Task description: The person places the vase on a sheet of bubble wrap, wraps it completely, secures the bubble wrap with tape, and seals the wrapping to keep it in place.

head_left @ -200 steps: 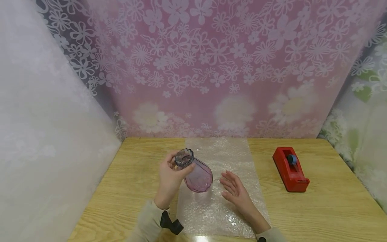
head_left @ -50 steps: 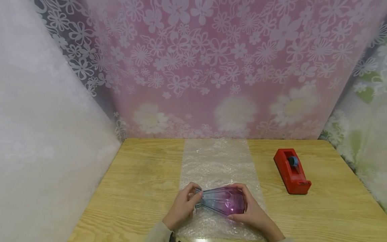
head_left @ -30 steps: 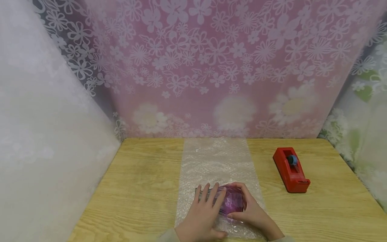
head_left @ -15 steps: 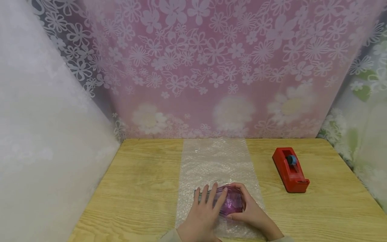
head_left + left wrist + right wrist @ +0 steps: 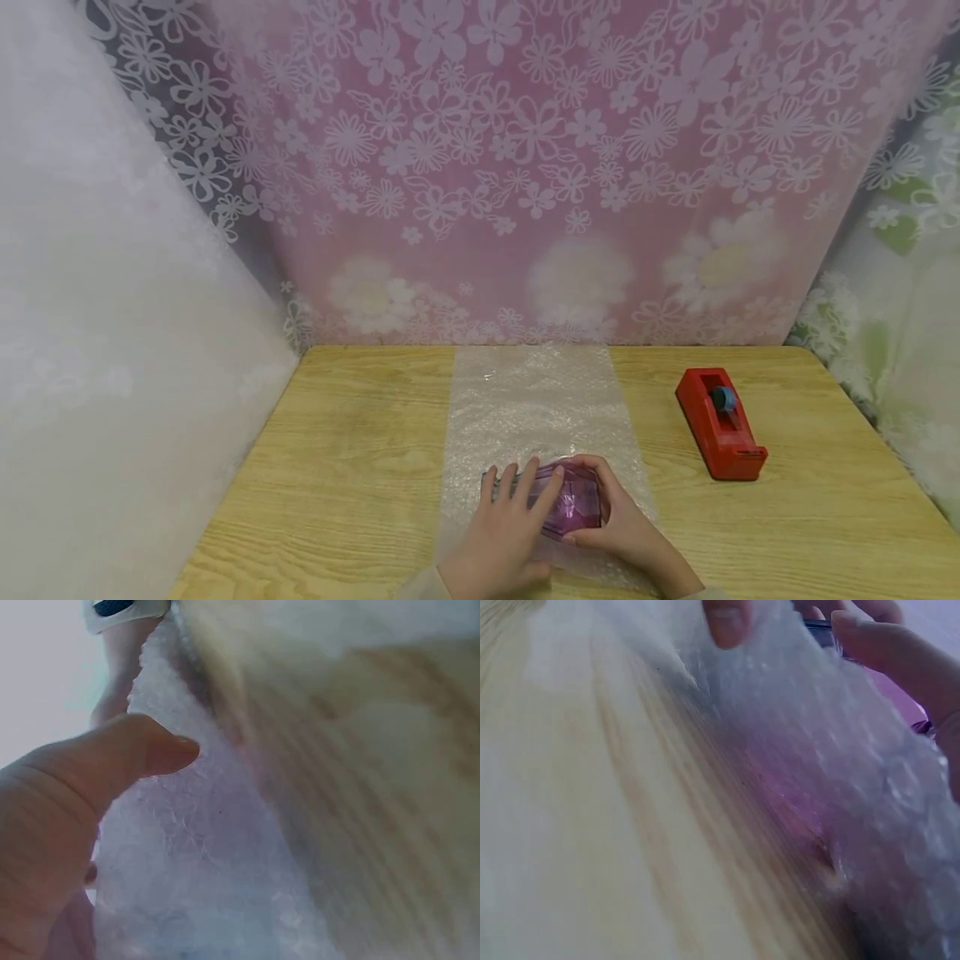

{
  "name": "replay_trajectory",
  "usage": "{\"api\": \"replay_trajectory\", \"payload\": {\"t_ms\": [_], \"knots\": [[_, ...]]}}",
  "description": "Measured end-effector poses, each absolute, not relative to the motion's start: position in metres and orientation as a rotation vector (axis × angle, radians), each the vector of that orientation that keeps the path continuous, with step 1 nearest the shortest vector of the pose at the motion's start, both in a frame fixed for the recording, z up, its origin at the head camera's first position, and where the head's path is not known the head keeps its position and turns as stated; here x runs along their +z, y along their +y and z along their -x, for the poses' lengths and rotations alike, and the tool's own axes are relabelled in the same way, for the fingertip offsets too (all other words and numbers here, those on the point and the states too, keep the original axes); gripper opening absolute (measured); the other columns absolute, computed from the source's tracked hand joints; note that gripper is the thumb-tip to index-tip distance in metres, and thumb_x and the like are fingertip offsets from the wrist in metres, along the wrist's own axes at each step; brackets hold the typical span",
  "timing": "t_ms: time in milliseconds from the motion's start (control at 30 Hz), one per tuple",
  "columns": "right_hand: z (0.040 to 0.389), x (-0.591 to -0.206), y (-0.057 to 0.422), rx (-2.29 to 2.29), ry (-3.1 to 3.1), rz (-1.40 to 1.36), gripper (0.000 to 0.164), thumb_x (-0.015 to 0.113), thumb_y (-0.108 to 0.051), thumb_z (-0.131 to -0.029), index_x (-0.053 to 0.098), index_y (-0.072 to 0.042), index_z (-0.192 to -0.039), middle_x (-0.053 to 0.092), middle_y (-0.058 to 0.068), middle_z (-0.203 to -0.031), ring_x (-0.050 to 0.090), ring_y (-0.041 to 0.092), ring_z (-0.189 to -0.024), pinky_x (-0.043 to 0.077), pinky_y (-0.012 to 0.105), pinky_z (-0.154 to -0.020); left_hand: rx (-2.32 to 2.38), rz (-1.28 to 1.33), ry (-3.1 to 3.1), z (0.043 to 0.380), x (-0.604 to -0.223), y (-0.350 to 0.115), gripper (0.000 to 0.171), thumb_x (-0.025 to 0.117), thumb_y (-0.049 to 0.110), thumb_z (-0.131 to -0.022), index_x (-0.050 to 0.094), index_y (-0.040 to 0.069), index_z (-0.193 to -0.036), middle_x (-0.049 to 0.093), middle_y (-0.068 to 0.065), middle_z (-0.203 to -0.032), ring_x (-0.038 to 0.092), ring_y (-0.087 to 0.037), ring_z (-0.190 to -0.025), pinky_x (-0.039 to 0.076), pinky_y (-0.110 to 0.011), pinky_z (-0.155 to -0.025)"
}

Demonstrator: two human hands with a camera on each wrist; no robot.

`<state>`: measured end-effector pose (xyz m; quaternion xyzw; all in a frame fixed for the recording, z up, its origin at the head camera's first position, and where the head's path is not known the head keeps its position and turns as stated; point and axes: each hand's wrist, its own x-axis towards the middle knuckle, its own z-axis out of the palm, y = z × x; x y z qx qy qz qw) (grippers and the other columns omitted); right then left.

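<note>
Left hand (image 5: 498, 531) and right hand (image 5: 624, 523) upon a purple glass vase (image 5: 576, 500), near side of the table (image 5: 345, 442).
The vase lies on bubble wrap (image 5: 532, 400), its greyish left part partly hidden beneath the left hand's straight, spread fingers. The right hand grips the right end, its lower fingers seemingly behind the glass.

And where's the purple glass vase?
In the head view, the vase lies low, just right of centre, on the bubble wrap, the left hand over its narrow end and the right hand at its base.
</note>
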<state>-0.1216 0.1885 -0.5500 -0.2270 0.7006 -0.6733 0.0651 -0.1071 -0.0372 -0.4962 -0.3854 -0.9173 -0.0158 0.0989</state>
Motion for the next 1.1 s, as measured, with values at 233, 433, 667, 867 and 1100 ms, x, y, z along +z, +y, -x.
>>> {"api": "replay_trajectory", "payload": {"t_ms": [233,433,667,867,1100], "knots": [[0.123,-0.55,0.187,-2.019,2.151,0.705,0.086,0.084,-0.001,-0.074,0.033,-0.01,-0.143,0.042,0.015,-0.142,0.048,0.009,-0.127,0.046,0.026,-0.097,-0.089,1.127,-2.732,0.114,-0.49,-0.041,0.102,0.078,0.055,-0.075,0.026,0.021,-0.156,0.043,-0.016,-0.145,0.051,-0.032,-0.123,0.042,-0.057,-0.099],[0.122,-0.548,0.187,-2.044,2.088,0.671,0.086,0.083,0.0,-0.075,0.032,-0.01,-0.143,0.04,0.016,-0.144,0.048,0.012,-0.128,0.049,0.031,-0.095,-0.116,1.145,-2.751,0.114,-0.487,-0.04,0.108,0.072,0.069,-0.073,0.026,0.021,-0.157,0.043,-0.015,-0.147,0.051,-0.031,-0.123,0.042,-0.058,-0.098],[0.121,-0.546,0.19,-2.063,2.064,0.727,0.081,0.079,0.004,-0.078,0.031,-0.006,-0.143,0.038,0.02,-0.143,0.047,0.011,-0.127,0.048,0.029,-0.095,-0.223,1.148,-2.725,0.114,-0.483,-0.034,0.093,0.053,0.076,-0.084,0.031,0.02,-0.155,0.043,-0.014,-0.146,0.052,-0.032,-0.121,0.042,-0.061,-0.097],[0.122,-0.546,0.19,-2.065,2.081,0.777,0.08,0.079,0.004,-0.078,0.03,-0.004,-0.142,0.034,0.025,-0.145,0.045,0.01,-0.129,0.047,0.027,-0.097,-0.205,1.141,-2.737,0.119,-0.481,-0.028,0.102,0.067,0.074,-0.072,0.03,0.028,-0.155,0.041,-0.015,-0.148,0.052,-0.033,-0.122,0.044,-0.061,-0.095],[0.121,-0.546,0.189,-2.045,2.095,0.732,0.078,0.08,0.002,-0.078,0.03,-0.002,-0.138,0.032,0.027,-0.145,0.049,0.01,-0.124,0.048,0.028,-0.095,-0.232,1.126,-2.716,0.123,-0.485,-0.026,0.096,0.074,0.065,-0.074,0.032,0.033,-0.154,0.051,-0.01,-0.136,0.056,-0.023,-0.107,0.048,-0.046,-0.092]]}}
